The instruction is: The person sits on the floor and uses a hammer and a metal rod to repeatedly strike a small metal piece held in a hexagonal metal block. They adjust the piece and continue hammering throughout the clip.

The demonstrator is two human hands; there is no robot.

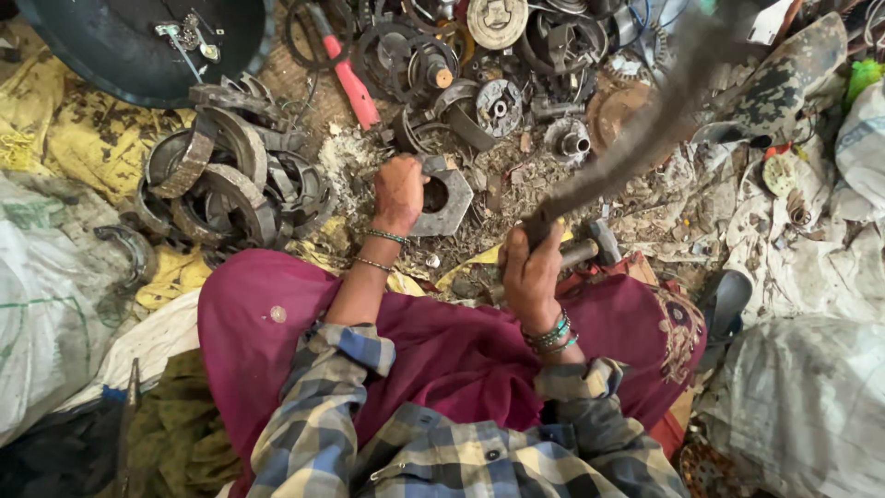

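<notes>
Fingers of the left hand (398, 192) are clamped on a hexagonal metal block (444, 200), just to their right. A blurred hammer (645, 129), handle slanting far-right, is gripped by the right hand (529, 272), nearer the body.

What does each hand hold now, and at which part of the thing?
The right hand grips a long dark tool at its lower end; motion blurs its upper end. The left hand grips the edge of a hexagonal metal nut on the ground.
</notes>
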